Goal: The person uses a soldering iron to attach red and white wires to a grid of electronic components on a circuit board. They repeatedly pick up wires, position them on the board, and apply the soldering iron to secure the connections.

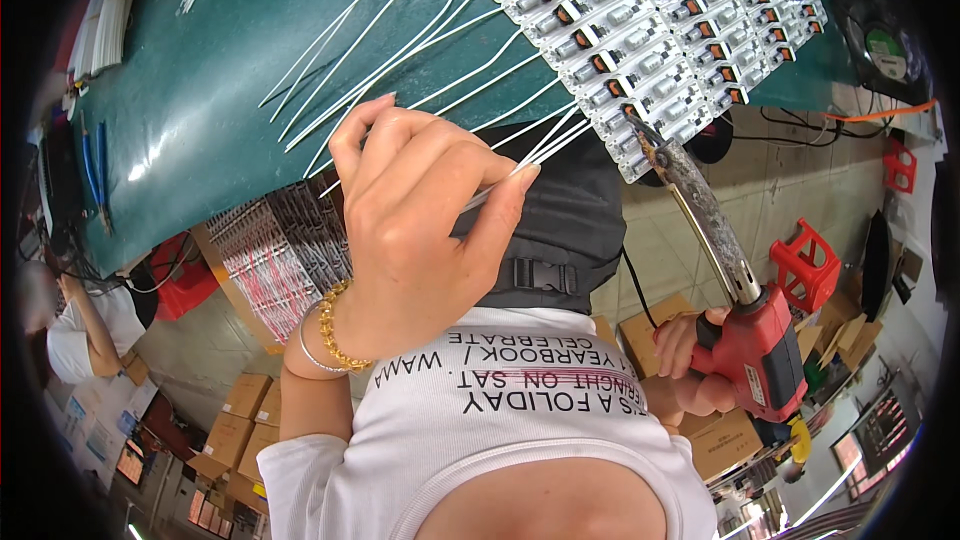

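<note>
My left hand [425, 205] is closed in a pinch on thin white wires [553, 148] near the lower left corner of a circuit board panel [640, 35]. Rows of small grey and orange-black parts cover this silvery panel. My right hand [690, 370] grips the trigger handle of a red soldering gun [755, 350]. Its long, darkened barrel slants up to the left, and the tip is at the panel's lower edge, close to the held wires' ends. Whether the tip touches a wire or the board, I cannot tell. More white wires fan out leftward from the panel's edge.
A green work mat [230, 60] covers the table. White wire bundles [105, 10] and blue-handled tools [96, 175] lie at its left. A solder reel [882, 50] sits at the far right. Below are wired panels [285, 260], red stools [805, 262] and cartons [235, 425]; another person [90, 325] works at left.
</note>
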A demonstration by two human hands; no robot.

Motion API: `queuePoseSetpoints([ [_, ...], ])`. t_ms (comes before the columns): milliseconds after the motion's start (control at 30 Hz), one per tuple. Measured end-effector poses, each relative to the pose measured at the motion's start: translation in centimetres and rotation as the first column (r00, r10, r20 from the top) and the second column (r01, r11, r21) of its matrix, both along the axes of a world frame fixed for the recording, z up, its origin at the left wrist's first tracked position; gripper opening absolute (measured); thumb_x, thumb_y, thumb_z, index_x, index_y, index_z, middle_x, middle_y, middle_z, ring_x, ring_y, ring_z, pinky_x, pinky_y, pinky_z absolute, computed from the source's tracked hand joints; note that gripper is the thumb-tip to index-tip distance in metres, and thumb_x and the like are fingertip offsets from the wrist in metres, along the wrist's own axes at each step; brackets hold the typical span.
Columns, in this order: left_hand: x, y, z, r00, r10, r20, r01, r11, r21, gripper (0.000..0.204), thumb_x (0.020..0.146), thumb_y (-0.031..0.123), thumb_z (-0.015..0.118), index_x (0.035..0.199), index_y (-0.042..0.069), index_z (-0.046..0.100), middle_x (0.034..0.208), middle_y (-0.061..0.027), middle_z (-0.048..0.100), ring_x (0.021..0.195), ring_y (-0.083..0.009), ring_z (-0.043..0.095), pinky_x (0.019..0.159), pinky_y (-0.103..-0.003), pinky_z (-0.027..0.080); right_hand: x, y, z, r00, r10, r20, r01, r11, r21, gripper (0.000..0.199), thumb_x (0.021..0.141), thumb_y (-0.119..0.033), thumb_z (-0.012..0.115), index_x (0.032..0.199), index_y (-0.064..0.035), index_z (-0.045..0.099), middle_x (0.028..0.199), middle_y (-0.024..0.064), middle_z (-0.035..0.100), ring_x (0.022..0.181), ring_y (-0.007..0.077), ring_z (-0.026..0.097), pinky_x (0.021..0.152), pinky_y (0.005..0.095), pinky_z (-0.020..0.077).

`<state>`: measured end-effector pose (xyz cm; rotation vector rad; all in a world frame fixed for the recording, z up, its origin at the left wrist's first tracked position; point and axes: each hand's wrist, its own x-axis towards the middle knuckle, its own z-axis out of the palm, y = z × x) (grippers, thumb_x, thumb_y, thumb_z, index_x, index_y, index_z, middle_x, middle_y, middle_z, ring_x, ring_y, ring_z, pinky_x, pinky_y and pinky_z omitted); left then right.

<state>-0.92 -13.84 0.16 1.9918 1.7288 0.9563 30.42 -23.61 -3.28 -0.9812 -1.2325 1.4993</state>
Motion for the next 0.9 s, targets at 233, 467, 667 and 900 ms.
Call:
queuePoseSetpoints([
  [233, 0.2, -0.2, 0.0, 1.0, 0.004, 0.023, -0.003, 1.0, -0.013, 0.012, 0.072, 0.004, 0.077, 0.074, 0.007, 0.065, 0.074, -0.0019, 0.063, 0.078, -0.0211, 0.057, 0.099, -0.047, 0.035, 0.9, -0.8, -0.3, 0.999, -0.032, 0.044, 0.031, 0.999, 0.019, 0.086, 0.076, -0.071, 0.063, 0.123, -0.0008, 0.048, 0.055, -0.0015, 0.051, 0.042, 0.0131, 0.049, 0.045, 0.0273, 0.0393],
  [467, 1.3, -0.3, -0.3, 1.0, -0.015, 0.002, 0.015, 1.0, 0.003, 0.011, 0.072, 0.006, 0.077, 0.074, 0.008, 0.067, 0.075, -0.001, 0.063, 0.082, -0.0214, 0.057, 0.102, -0.048, 0.033, 2.6, -2.2, -0.3, 0.989, -0.063, 0.133, 0.058, 0.998, 0.04, 0.086, 0.076, -0.072, 0.062, 0.123, -0.0007, 0.047, 0.055, -0.0016, 0.051, 0.042, 0.013, 0.049, 0.045, 0.0271, 0.0388],
  [667, 1.4, -0.4, -0.4, 1.0, -0.008, -0.004, 0.008, 1.0, 0.011, 0.011, 0.072, 0.006, 0.077, 0.074, 0.008, 0.066, 0.075, -0.0013, 0.062, 0.082, -0.0217, 0.057, 0.102, -0.048, 0.033, 4.7, -4.2, -1.9, 0.918, -0.107, 0.382, 0.082, 0.993, 0.083, 0.087, 0.077, -0.072, 0.062, 0.125, -0.0007, 0.046, 0.054, -0.0021, 0.05, 0.041, 0.0126, 0.048, 0.045, 0.0269, 0.0381],
  [900, 1.2, -0.7, -0.4, 0.999, 0.027, -0.022, -0.027, 1.0, 0.011, 0.011, 0.072, 0.006, 0.077, 0.074, 0.007, 0.066, 0.075, -0.0015, 0.061, 0.082, -0.022, 0.056, 0.102, -0.049, 0.033, 4.0, -3.0, -1.2, 0.959, -0.086, 0.27, 0.072, 0.996, 0.061, 0.088, 0.077, -0.072, 0.062, 0.125, -0.0004, 0.046, 0.053, -0.0021, 0.05, 0.041, 0.0126, 0.048, 0.044, 0.0268, 0.0379],
])
